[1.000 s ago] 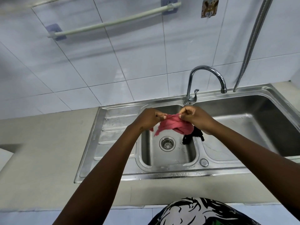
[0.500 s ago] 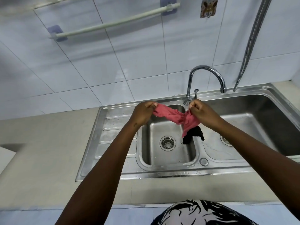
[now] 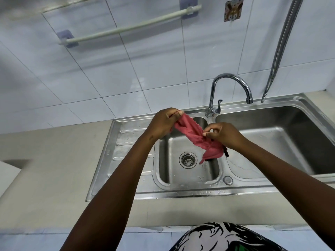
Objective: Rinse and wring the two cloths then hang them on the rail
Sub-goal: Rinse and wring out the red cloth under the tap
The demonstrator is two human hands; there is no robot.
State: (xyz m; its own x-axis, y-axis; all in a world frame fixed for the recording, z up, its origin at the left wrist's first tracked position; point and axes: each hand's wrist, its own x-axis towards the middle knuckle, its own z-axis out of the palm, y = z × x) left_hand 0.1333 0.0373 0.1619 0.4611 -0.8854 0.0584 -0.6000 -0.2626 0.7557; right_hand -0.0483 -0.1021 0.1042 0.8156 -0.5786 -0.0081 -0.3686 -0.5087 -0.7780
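Observation:
A pink cloth [image 3: 194, 135] is stretched between both hands above the small left basin of the steel sink [image 3: 181, 189]. My left hand [image 3: 162, 124] pinches its upper left end. My right hand [image 3: 225, 134] grips it lower down on the right, and the loose end hangs below. A black cloth [image 3: 226, 153] shows only as a sliver under my right hand, on the divider between the basins. The white rail [image 3: 126, 28] is fixed on the tiled wall, up and to the left, with nothing on it.
A chrome tap [image 3: 231, 78] arches over the divider, its spout over the right basin; no water is visible. A metal hose [image 3: 282, 42] hangs down the wall at the right. A small hook [image 3: 233, 10] sits right of the rail. The drainboard [image 3: 125, 151] and beige counter lie to the left.
My hands have drawn apart, pulling the bunched pink cloth out into a longer strip. My left hand has risen to the left, and my right hand has slid down along the cloth.

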